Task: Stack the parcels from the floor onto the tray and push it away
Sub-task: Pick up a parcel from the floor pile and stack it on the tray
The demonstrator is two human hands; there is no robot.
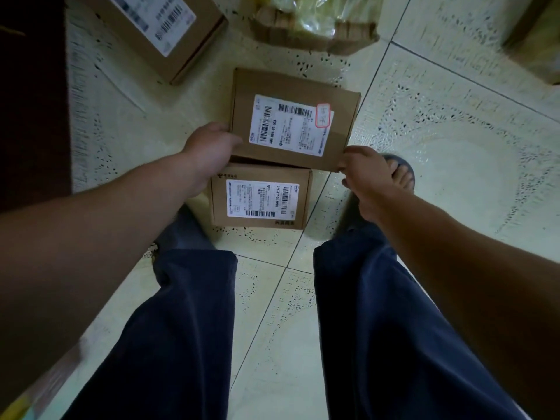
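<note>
Where the two arms reach down and forward, a brown cardboard upper parcel [291,86] is held between both hands, its top face turned to the camera with a white barcoded shipping label and a small red-bordered sticker at the label's far right corner. The left hand [209,156] grips the parcel's left edge, thumb lying on the top face beside the label, the other fingers hidden beneath. The right hand [366,177] pinches the near right corner with curled fingertips.

This parcel overlaps the far edge of a lower parcel [260,198], a similar labelled carton lying flat on the tiled floor [454,177] between the person's legs. Whether the two cartons touch cannot be told.

Dark blue trousers [181,328] fill the bottom of the view, and a foot in a sandal [401,174] shows just behind the right hand.

Farther off on the floor, a larger labelled carton [157,28] lies at the upper left, and a cardboard bundle wrapped in yellowish plastic [315,25] sits at the top centre, well apart from the held parcel.
</note>
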